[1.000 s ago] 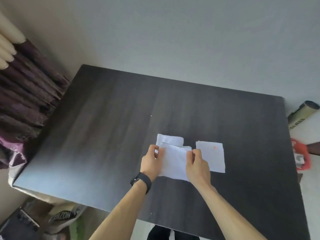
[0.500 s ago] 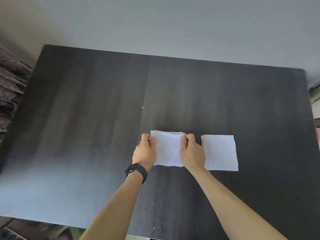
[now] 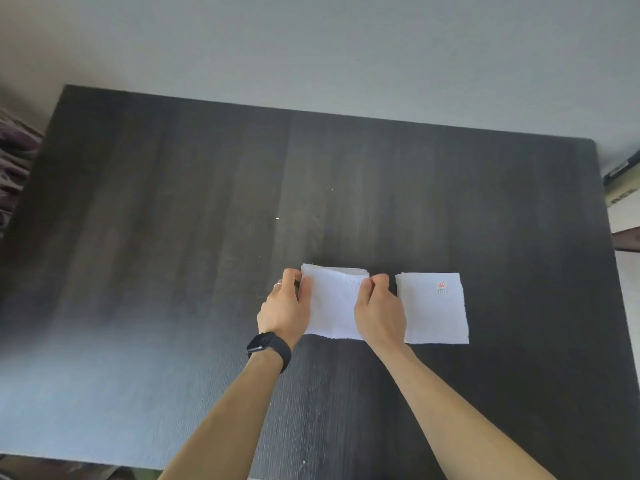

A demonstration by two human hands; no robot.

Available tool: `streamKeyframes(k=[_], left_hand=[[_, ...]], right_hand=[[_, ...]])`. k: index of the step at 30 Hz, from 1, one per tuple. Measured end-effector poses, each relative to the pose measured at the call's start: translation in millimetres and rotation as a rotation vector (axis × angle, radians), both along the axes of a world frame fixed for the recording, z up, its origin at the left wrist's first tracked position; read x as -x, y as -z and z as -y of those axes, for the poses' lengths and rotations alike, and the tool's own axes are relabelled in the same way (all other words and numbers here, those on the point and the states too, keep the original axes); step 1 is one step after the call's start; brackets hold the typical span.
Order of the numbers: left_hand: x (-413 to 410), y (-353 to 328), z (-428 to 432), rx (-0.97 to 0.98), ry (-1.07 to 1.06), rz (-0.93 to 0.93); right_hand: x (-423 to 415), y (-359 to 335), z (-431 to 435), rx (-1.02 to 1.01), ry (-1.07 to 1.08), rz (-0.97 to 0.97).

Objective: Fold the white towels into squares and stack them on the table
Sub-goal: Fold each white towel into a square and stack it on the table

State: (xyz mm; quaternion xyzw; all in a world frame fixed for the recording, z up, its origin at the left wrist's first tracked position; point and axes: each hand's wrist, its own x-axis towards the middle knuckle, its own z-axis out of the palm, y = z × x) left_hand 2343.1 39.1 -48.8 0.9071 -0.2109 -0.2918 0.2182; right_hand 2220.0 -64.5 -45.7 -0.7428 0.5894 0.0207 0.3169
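Note:
A white towel (image 3: pixel 334 303), folded to a near square, lies on the dark wooden table (image 3: pixel 173 237). My left hand (image 3: pixel 285 306), a black watch on its wrist, pinches the towel's far left corner. My right hand (image 3: pixel 379 310) pinches its far right corner, covering the right edge. Just to the right, a second white towel (image 3: pixel 433 308) lies flat as a folded square with a small orange mark near its far right corner. The two towels are apart, side by side.
Purple-patterned fabric (image 3: pixel 14 157) hangs off the table's left edge. Boxes or packaging (image 3: pixel 623 199) sit past the right edge. A pale wall rises behind the table.
The near half of the towel was folded up over the far half, and both hands now hold its far corners. The view has swung from a tilt to square on the table.

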Motion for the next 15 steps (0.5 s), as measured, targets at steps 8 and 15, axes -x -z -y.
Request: streamKeyframes(k=[8, 15], left_hand=[[15.4, 7.4, -10.9, 0.13, 0.274, 0.44], [16.5, 29.0, -16.8, 0.005, 0.576, 0.44]], right_hand=[[13.4, -0.8, -14.6, 0.209, 0.046, 0.14], [21.6, 18.9, -31.3, 0.411, -0.48, -0.002]])
